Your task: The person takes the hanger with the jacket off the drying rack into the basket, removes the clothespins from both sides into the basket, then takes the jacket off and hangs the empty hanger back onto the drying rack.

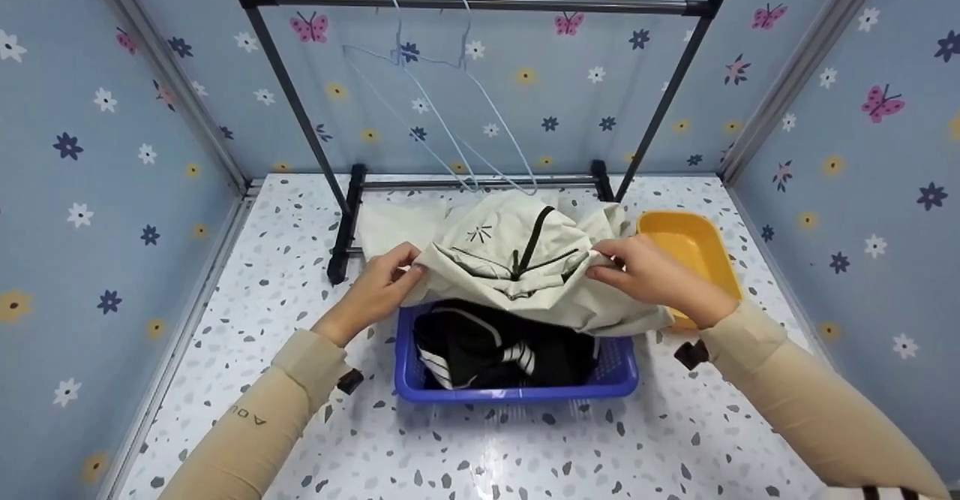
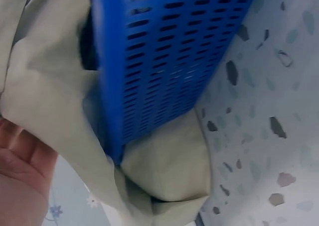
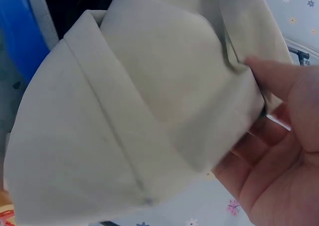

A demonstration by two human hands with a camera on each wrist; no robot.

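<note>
A cream jacket (image 1: 487, 218) with a black zip and a small dark embroidered mark is spread across the back of the blue basket (image 1: 517, 393). My left hand (image 1: 379, 286) pinches its left side between thumb and fingers. On the other side, my right hand (image 1: 652, 271) grips the jacket's edge. Black and white-striped clothes (image 1: 480, 342) lie in the basket under the jacket's front edge. In the left wrist view, cream cloth (image 2: 55, 86) drapes along the perforated basket wall (image 2: 169, 52). A folded, stitched cloth panel (image 3: 144, 101) hangs from my right hand in the right wrist view.
Behind the jacket stands a dark clothes rack (image 1: 480, 2), with two light-blue wire hangers (image 1: 427, 98) on its bar. A yellow tub (image 1: 690, 248) sits to the right, partly behind my right forearm. Flower-patterned walls (image 1: 97, 185) enclose the speckled surface (image 1: 487, 455).
</note>
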